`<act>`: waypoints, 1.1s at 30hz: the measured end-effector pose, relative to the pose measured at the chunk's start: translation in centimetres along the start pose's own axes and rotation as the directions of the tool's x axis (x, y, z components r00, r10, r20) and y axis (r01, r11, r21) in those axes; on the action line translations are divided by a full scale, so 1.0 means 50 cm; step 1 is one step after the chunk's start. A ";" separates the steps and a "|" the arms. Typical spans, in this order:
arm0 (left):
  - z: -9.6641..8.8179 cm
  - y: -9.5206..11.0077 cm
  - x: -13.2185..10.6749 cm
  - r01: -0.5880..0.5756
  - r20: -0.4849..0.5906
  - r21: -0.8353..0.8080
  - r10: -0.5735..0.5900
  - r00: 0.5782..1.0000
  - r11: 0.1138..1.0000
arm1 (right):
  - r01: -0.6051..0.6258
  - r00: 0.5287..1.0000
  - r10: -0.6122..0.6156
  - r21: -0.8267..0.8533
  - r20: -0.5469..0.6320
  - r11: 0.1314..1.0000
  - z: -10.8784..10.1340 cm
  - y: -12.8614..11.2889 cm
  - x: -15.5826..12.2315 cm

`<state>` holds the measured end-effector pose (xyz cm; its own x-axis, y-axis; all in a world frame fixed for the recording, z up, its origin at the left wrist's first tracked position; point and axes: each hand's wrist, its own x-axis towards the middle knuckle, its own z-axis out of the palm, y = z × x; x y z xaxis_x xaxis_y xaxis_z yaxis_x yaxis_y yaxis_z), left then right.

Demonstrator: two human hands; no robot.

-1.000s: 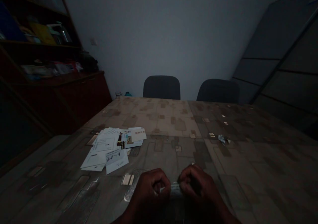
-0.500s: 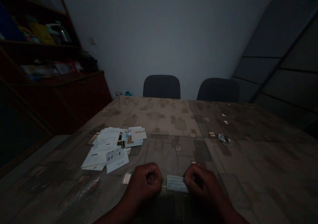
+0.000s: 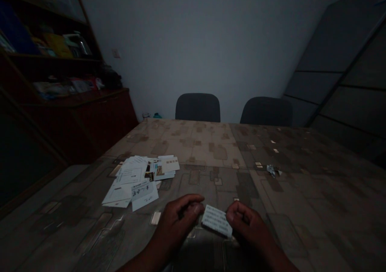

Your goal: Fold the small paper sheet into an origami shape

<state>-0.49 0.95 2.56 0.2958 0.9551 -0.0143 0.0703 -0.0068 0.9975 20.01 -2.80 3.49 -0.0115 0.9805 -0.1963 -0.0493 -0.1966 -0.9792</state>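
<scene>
Here's the bench, its cover patterned with rounded rectangles, and out on the right sits a crumpled scrap! Along the far edge, two dark chairs: the left chair, then the right chair, with the pale wall behind. Swing left, and it's a dark reddish cabinet, a blue item and a yellow item up on its shelf, a dark bundle lower down; far right, panelled doors in deep shadow

The card seems whitish with dark print rows
</scene>
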 end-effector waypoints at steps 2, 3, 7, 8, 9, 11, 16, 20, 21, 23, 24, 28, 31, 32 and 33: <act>0.006 -0.010 0.002 0.016 0.060 -0.088 -0.011 0.998 0.996 | -0.016 1.000 0.016 0.033 0.001 0.999 0.000 0.000 -0.001; 0.010 -0.016 0.002 0.007 0.091 -0.132 0.006 0.996 0.991 | -0.029 1.000 0.029 0.048 0.001 0.998 -0.001 0.001 -0.001; 0.023 -0.025 -0.001 -0.018 0.171 -0.167 0.047 0.984 0.986 | -0.053 0.998 0.050 0.077 0.040 0.996 -0.003 0.011 0.001; 0.023 -0.023 -0.003 -0.003 0.189 -0.151 0.032 0.981 0.989 | -0.055 0.997 0.052 0.078 0.050 0.995 -0.002 0.014 0.002; 0.023 -0.020 -0.005 0.012 0.203 -0.137 0.017 0.979 0.991 | -0.055 0.997 0.051 0.073 0.055 0.996 -0.001 0.016 0.003; 0.020 -0.008 -0.008 -0.001 0.217 -0.109 0.025 0.976 0.994 | -0.047 0.998 0.045 0.047 0.052 0.998 0.000 0.021 0.004; 0.013 0.022 -0.007 -0.203 0.182 0.103 0.182 0.966 0.974 | 0.161 0.987 -0.159 -0.265 0.032 0.951 -0.006 0.030 0.003; 0.021 0.026 -0.007 -0.338 0.156 0.321 0.303 0.940 0.885 | 0.475 0.868 -0.472 -0.534 0.154 0.699 -0.005 0.032 -0.003; 0.023 0.024 -0.008 -0.361 0.163 0.336 0.324 0.932 0.870 | 0.527 0.831 -0.526 -0.561 0.182 0.639 -0.002 0.031 -0.005; 0.028 0.018 -0.011 -0.393 0.169 0.362 0.355 0.920 0.846 | 0.595 0.774 -0.591 -0.585 0.230 0.551 0.003 0.031 -0.008; 0.029 0.016 -0.013 -0.402 0.170 0.382 0.364 0.916 0.832 | 0.609 0.759 -0.606 -0.592 0.240 0.528 0.005 0.031 -0.009; 0.023 0.011 -0.009 -0.390 0.180 0.482 0.347 0.920 0.784 | 0.582 0.777 -0.589 -0.610 0.222 0.537 0.006 0.027 -0.009; 0.006 0.014 0.005 -0.314 0.155 0.539 0.274 0.949 0.782 | 0.454 0.869 -0.479 -0.590 0.127 0.667 0.001 0.015 -0.007; -0.001 0.016 0.011 -0.279 0.124 0.551 0.254 0.959 0.786 | 0.386 0.903 -0.424 -0.571 0.072 0.724 -0.001 0.010 -0.007; -0.008 0.018 0.015 -0.238 0.076 0.560 0.236 0.969 0.794 | 0.312 0.932 -0.363 -0.541 0.012 0.781 -0.003 0.004 -0.007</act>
<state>-0.57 1.78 3.45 0.3756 0.9011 0.2165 0.5187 -0.3980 0.7566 20.16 -3.17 3.34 -0.0049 0.9848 0.1733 0.4977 0.1527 -0.8538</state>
